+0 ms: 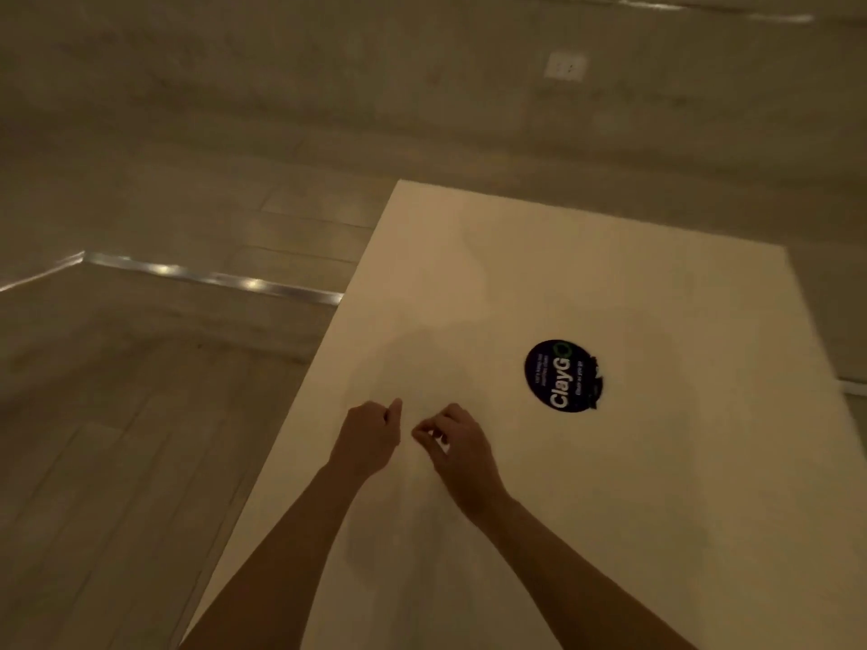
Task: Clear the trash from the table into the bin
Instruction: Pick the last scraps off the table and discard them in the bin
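Near the ClayGo sticker [563, 375], the left hand [370, 438] and right hand [457, 443] are hovering curled over the table [657, 509]; whether they are holding anything, I cannot tell. No trash or bin is showing; a loosely pinched scrap could be dropping unseen.

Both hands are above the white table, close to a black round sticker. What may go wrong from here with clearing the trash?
The left hand and right hand have curled fingers, but the dim picture hides whether they hold anything; a small scrap might slip out unnoticed. The left hand is near the table edge, so a scrap could fall to the floor. No bin is in view.
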